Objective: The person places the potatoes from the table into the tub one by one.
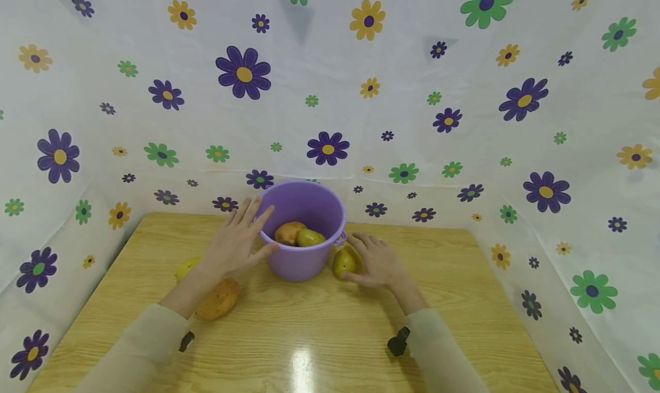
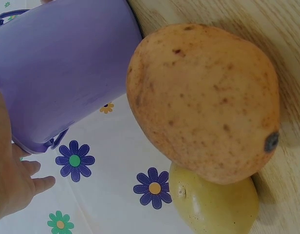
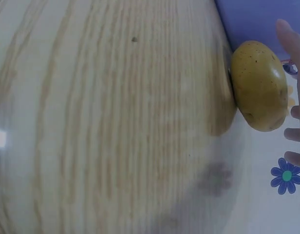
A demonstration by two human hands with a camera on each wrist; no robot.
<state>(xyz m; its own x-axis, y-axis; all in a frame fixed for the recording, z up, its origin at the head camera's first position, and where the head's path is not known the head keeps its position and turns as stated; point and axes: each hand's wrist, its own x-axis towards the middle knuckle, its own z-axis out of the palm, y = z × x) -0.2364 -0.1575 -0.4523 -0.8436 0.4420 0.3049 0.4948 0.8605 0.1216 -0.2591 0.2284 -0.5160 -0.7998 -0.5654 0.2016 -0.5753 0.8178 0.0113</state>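
Two fruits already lie inside the purple bucket point(image 1: 301, 230), which stands at the far middle of the wooden worktop point(image 1: 309, 335): a brownish one on the left and a green-yellow one beside it. Three more are outside. A yellow-green fruit point(image 1: 344, 262) sits on the worktop just right of the bucket, and the right hand point(image 1: 378, 261) is at it, fingers spread loosely over its right side; whether they press it or only brush it I cannot tell, and nothing is clamped yet. The left hand point(image 1: 234, 244) is flat and relaxed, fingers straight, laid against the bucket's left wall near the rim. Near it, toward the near left, lie an orange-brown mango point(image 1: 219, 299) and a yellow fruit point(image 1: 187, 267), partly hidden by the forearm; the left wrist view shows these two touching.

The step in hand looks like picking up the fruit by the bucket. To do it well, the right fingers should wrap round the fruit's far side with the thumb on the near side, since it is smooth and rounded and could roll against the bucket wall. Lifting it straight up over the rim avoids knocking the bucket, and the left palm steadying the wall helps there.
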